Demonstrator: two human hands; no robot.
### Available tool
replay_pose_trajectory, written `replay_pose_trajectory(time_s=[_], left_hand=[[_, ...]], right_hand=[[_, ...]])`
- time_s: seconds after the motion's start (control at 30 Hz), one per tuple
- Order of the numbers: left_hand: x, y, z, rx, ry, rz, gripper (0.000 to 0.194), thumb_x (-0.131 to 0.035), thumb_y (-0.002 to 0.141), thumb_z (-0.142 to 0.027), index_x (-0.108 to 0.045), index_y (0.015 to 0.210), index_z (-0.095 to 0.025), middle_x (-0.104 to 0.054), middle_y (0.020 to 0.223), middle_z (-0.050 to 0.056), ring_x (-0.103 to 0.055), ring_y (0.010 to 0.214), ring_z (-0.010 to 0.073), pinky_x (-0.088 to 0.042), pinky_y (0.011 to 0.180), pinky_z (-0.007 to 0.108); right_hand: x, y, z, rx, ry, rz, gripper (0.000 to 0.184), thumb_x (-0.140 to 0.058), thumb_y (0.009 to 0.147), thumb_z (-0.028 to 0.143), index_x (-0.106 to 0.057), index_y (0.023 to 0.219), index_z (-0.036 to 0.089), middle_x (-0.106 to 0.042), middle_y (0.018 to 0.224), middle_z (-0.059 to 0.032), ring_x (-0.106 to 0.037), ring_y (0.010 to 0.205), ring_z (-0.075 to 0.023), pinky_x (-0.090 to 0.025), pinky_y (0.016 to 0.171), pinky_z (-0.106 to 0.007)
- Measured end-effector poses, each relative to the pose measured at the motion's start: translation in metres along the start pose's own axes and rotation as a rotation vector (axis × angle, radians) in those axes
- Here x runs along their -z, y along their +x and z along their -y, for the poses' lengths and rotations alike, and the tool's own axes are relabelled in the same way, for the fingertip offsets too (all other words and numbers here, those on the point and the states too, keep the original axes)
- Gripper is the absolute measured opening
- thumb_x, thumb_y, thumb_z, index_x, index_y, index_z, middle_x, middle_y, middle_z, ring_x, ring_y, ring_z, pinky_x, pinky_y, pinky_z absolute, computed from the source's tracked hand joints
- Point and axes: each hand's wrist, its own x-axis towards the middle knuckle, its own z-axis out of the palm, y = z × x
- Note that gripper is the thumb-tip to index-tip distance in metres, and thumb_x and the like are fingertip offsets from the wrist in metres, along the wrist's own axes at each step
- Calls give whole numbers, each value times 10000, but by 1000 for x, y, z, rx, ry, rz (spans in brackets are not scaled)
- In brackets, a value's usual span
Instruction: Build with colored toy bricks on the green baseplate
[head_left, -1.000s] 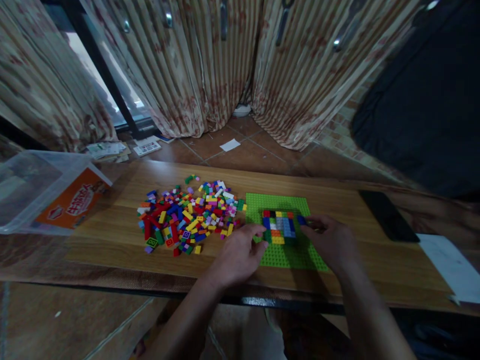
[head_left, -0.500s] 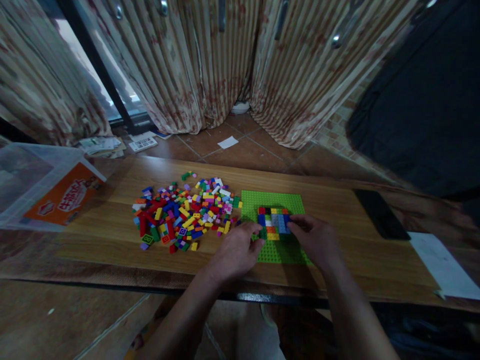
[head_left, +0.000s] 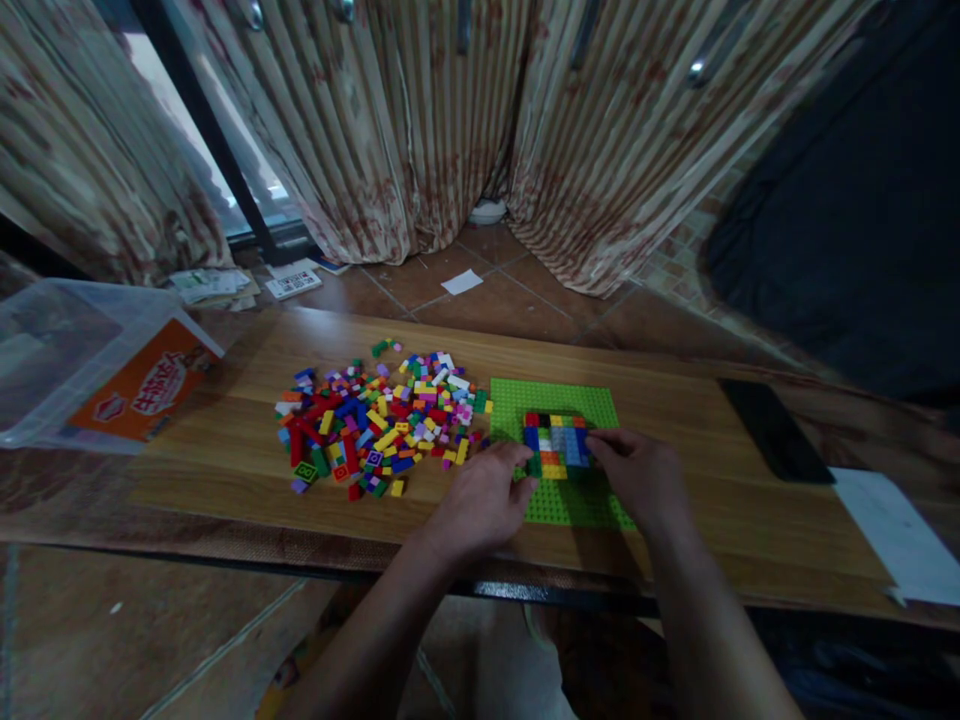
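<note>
On the green studded baseplate [head_left: 559, 510] sits a low rectangular block of toy bricks [head_left: 556, 447], in red, yellow, blue, white, grey and orange. My left hand [head_left: 487, 497] is at the block's left edge, its curled fingers and thumb apart. My right hand [head_left: 641, 475] has its thumb and fingertips closed on the block's right edge, by the dark blue bricks. The fingers partly cover both ends of the block. Left of the baseplate spreads a pile of loose toy bricks [head_left: 382, 418] in many colours.
A clear plastic box [head_left: 82, 290] with an orange label stands at the table's left end. A black phone [head_left: 772, 430] and a white sheet of paper [head_left: 892, 530] lie to the right on the wooden table [head_left: 247, 480]. Curtains [head_left: 420, 130] hang beyond it.
The whole view has shifted slightly, so everything on the table appears a little further right. Both hands keep nearly the same place at the brick block's sides.
</note>
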Motion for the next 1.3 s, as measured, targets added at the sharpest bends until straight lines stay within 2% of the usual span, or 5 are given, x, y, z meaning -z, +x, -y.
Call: replay_pose_trajectory(time_s=[0.67, 0.8, 0.97, 1.1, 1.3], left_hand=[[-5, 2, 2, -30, 46, -23, 261, -551, 848, -202, -620, 1099, -185, -664, 1061, 85, -634, 951, 212, -512, 896, 367], [-5, 2, 3, -54, 38, -30, 237, -541, 855, -200, -630, 1074, -185, -669, 1071, 83, -633, 971, 211, -505, 908, 364], [-1, 2, 0, -43, 18, -58, 238, -534, 864, -197, -651, 1070, -177, -687, 1038, 80, -647, 921, 200, -513, 867, 340], [13, 2, 3, -52, -11, -133, 244, -506, 881, -196, -669, 1062, -184, -707, 952, 56, -655, 844, 178, -514, 806, 300], [49, 3, 23, 61, -98, -411, 231, -502, 885, -229, -689, 1000, -156, -725, 892, 51, -656, 784, 174, -505, 745, 277]], right_hand=[[-2, 2, 7, -60, 24, -29, 219, -643, 678, 385, -737, 674, 187, -704, 601, -39, -633, 575, -198, -435, 561, -304], [1, 6, -1, -66, 162, 8, 269, -657, 666, 418, -737, 704, 164, -702, 599, -47, -630, 555, -186, -445, 532, -286], [6, 11, 2, -132, 398, -268, 286, -655, 695, 427, -694, 681, 144, -671, 588, -56, -557, 489, -141, -412, 476, -256], [6, 7, 17, -89, 507, -397, 252, -649, 711, 400, -667, 669, 152, -644, 598, -39, -505, 491, -119, -389, 470, -245], [-6, -13, 42, 132, 448, -354, 279, -611, 790, 430, -670, 725, 165, -653, 616, -27, -567, 554, -142, -456, 545, -264]])
